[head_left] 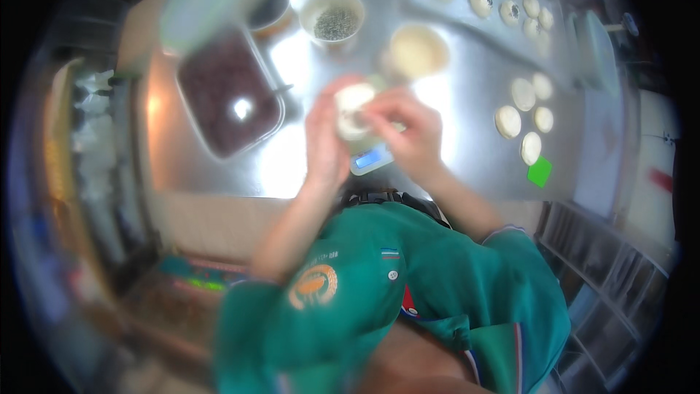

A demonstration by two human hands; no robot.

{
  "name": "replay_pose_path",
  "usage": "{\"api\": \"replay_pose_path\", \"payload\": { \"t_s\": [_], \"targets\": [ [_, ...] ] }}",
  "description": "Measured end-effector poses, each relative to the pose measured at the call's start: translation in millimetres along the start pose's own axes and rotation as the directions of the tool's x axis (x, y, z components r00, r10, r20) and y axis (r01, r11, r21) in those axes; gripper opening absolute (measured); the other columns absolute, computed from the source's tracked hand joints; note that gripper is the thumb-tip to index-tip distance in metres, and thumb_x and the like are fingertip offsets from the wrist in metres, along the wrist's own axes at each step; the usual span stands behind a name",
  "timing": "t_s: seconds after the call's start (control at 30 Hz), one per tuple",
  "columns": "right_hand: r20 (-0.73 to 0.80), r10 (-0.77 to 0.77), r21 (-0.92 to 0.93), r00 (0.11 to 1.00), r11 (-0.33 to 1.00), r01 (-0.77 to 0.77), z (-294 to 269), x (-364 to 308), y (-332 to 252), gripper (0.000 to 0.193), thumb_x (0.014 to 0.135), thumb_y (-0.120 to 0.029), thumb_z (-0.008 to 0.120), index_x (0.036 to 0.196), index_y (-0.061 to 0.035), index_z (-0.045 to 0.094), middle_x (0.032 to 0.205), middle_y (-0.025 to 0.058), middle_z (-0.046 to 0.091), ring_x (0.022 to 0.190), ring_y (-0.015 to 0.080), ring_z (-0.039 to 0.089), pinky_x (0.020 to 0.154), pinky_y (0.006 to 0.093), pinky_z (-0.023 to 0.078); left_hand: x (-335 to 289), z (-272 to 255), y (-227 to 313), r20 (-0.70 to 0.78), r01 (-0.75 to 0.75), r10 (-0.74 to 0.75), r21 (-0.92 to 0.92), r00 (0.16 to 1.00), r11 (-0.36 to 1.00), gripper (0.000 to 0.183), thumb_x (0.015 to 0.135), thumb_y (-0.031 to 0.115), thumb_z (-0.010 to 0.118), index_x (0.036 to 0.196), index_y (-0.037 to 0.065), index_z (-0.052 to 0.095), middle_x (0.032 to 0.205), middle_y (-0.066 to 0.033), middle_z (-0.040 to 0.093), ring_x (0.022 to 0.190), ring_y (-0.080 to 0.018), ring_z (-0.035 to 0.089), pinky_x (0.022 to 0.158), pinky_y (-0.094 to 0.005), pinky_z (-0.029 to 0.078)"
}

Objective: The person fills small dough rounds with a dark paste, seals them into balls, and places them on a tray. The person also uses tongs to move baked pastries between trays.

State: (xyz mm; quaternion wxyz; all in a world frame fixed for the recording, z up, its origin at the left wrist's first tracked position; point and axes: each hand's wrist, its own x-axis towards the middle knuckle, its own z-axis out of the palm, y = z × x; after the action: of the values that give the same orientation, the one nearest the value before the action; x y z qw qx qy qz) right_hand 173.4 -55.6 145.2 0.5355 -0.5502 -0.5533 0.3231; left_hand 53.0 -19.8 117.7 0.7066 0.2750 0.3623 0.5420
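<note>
My left hand (326, 135) is cupped around a round piece of pale dough (353, 108) with a darker patch in its middle. Fingers of my right hand (412, 128) are pinched together at the dough's right edge. Both hands hover over a small digital scale (370, 159), which they partly hide. To the right lie several flat dough discs (508, 122) on the metal table, beside a green scraper (539, 172). On the left sits a metal tray of dark red-brown paste (230, 91), with a handle jutting over its right rim.
Toward the back stand a bowl of dark speckled seeds (337, 20), a bowl with dark contents (267, 9) and a bowl of something pale (417, 51). A large tray (467, 22) at the far right bears several round buns, some dark-topped. The steel table's front edge (240, 195) runs before me.
</note>
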Motion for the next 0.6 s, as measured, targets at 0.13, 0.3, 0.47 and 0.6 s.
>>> {"api": "replay_pose_path", "payload": {
  "t_s": [0.13, 0.3, 0.47, 0.6],
  "targets": [
    [0.093, -0.119, -0.154, 0.989, 0.979, 0.132, 5, -2, -2, 0.013, 0.080, 0.000, 0.070, 0.092, -0.0031, 0.072, 0.084, 0.0070, 0.066, 0.068, 0.0151, 0.065, 0.062, 0.0283, 0.051, -5, -13, -5, 0.090, 0.043, -0.056, 0.140, 0.994, 0.989, 0.035, 0.104, 0.029, 0.044, 0.113, -0.001, 0.060, 0.104, -0.0099, 0.064, 0.097, -0.0151, 0.060, 0.087, -0.0295, 0.048],
    [0.057, -0.119, -0.070, 0.991, 0.990, 0.123, -9, -2, -5, 0.011, 0.081, 0.000, 0.069, 0.092, -0.0028, 0.071, 0.088, 0.0063, 0.066, 0.073, 0.0140, 0.066, 0.062, 0.0286, 0.051, -11, 5, 29, 0.187, -0.002, -0.036, 0.199, 0.982, 0.980, 0.053, 0.105, 0.045, 0.033, 0.127, 0.001, 0.051, 0.114, -0.0120, 0.060, 0.106, -0.0190, 0.058, 0.092, -0.0343, 0.047],
    [-0.004, -0.069, -0.011, 0.998, 0.998, 0.069, 4, -3, 4, 0.014, 0.080, 0.002, 0.071, 0.093, -0.0011, 0.072, 0.091, 0.0086, 0.066, 0.074, 0.0118, 0.065, 0.060, 0.0250, 0.052, -6, -1, 1, 0.077, 0.200, -0.195, -0.064, 0.978, 0.978, 0.060, 0.104, 0.051, 0.024, 0.135, 0.003, 0.043, 0.128, -0.0144, 0.055, 0.118, -0.0258, 0.054, 0.101, -0.0426, 0.043],
    [-0.164, -0.191, -0.155, 0.968, 0.974, 0.166, -2, -6, -9, 0.022, 0.076, -0.002, 0.077, 0.098, -0.0021, 0.072, 0.090, 0.0072, 0.066, 0.068, 0.0094, 0.061, 0.055, 0.0233, 0.048, 0, -1, 2, 0.085, 0.211, -0.201, -0.131, 0.976, 0.969, 0.057, 0.105, 0.049, 0.025, 0.135, 0.004, 0.044, 0.128, -0.0115, 0.055, 0.118, -0.0247, 0.054, 0.102, -0.0405, 0.042]
  ]
}}
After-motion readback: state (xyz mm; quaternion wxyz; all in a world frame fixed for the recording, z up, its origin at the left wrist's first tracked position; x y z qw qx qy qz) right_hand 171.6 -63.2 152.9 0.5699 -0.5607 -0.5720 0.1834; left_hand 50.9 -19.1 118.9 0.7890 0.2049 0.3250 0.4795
